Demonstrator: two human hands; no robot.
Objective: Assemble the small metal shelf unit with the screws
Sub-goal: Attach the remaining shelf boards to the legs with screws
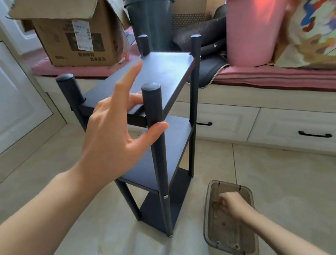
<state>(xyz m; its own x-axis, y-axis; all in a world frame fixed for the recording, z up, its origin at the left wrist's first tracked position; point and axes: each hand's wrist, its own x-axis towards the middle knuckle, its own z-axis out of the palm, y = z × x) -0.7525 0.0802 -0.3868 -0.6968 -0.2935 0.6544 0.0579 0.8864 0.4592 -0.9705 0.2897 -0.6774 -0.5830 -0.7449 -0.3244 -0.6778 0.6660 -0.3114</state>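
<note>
A small black metal shelf unit [167, 75] stands upright on the tiled floor, with several boards between four round posts. A silver screw [165, 197] shows in the near post at a lower board. My left hand [114, 131] is spread open beside the near post [154, 110], thumb touching it, fingers over the top board's front edge. My right hand [230, 203] reaches down into a shallow brown translucent tray [252, 252] on the floor, fingers pinched together over small parts; what it holds is too small to tell.
A window bench with a pink cushion [287, 76] runs behind the shelf, carrying a cardboard box [76, 31], a dark bin [151, 19] and a pink bucket [253, 29]. White drawers [303, 130] sit below. A white cabinet door [6, 102] stands left.
</note>
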